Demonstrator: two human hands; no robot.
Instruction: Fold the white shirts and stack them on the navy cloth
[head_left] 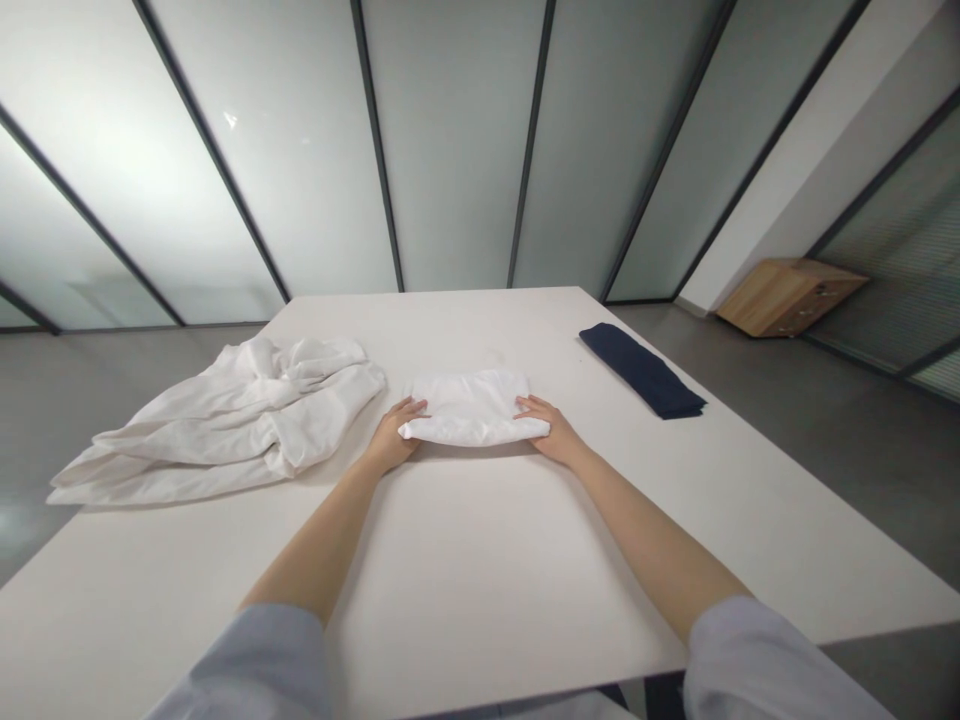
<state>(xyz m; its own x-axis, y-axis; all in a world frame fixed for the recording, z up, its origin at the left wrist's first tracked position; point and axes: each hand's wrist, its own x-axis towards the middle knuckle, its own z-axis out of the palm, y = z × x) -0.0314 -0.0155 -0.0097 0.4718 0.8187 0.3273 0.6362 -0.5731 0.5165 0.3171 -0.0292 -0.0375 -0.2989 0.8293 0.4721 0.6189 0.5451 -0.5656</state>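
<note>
A white folded cloth garment [472, 405] lies across the middle of the table, its near edge slightly raised and rounded. My left hand [396, 432] grips its left end, fingers on top and the thumb side tucked low. At the opposite end my right hand [551, 428] holds the near right corner in the same way. Both forearms reach forward over the tabletop. What kind of garment it is cannot be made out from its folded shape.
Left of my hands a loose, crumpled white garment [247, 420] spreads to the table's left edge. A dark navy folded garment [637, 368] lies near the right edge of the white table [465, 580]. Beyond stand frosted glass panels [457, 150] and a wooden cabinet [780, 295].
</note>
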